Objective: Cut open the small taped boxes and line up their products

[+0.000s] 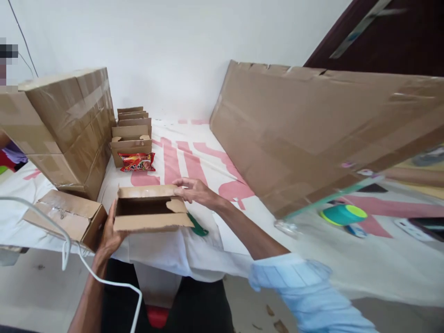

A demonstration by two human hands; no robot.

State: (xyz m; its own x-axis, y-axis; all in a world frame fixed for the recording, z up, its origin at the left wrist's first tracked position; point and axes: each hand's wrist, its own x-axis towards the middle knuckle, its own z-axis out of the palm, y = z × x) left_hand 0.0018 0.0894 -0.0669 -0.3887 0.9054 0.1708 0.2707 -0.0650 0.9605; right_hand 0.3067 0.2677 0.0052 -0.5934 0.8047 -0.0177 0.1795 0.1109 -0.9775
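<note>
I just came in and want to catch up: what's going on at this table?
Someone seated at the cloth-covered table holds an open cardboard box, left hand at one end, right hand at the other. A red packet lies just behind it, in front of a row of open boxes.

Even, fairly bright indoor light falls over the white cloth with pink-red markings (204, 162), with only soft shadows. Pale glare shows on the clear tape of the stacked brown cardboard cartons (83, 106). The wide view stretches things towards the edges. The light-blue rolled sleeve (294, 277) and the right side look smeared; a pixelated block covers the far left.
</note>
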